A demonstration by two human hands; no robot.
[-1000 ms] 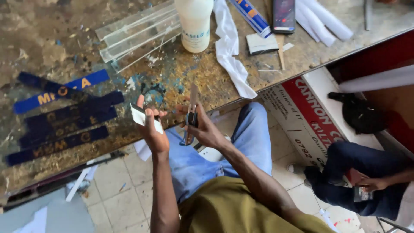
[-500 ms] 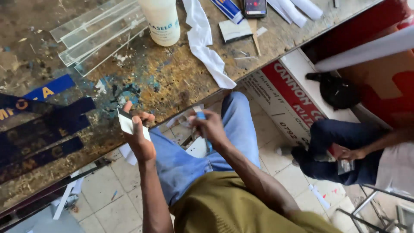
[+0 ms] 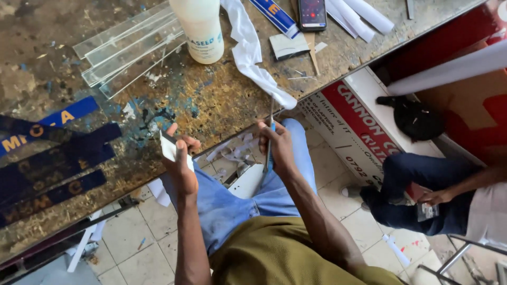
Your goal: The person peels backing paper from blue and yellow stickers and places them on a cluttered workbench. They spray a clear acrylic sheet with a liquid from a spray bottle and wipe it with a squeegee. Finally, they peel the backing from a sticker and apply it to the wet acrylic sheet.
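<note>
My left hand (image 3: 179, 158) pinches a small white-backed piece (image 3: 170, 146) at the near edge of the stained workbench (image 3: 211, 100). My right hand (image 3: 275, 148) grips a thin blade tool with a blue handle (image 3: 270, 138), its metal tip pointing up toward the table edge. Both hands hover over my lap, a short gap between them. A white strip of backing paper (image 3: 248, 53) hangs off the bench just above the right hand.
On the bench lie clear acrylic strips (image 3: 127, 47), a white plastic bottle (image 3: 200, 29), dark blue lettered strips (image 3: 47, 153), a phone (image 3: 312, 13) and paper rolls (image 3: 359, 16). A seated person (image 3: 438, 195) is at the right, beside a red and white board (image 3: 348, 126).
The view has shifted slightly. My right hand turned so the blade tool now stands upright near the table edge; the left hand keeps its small piece.
</note>
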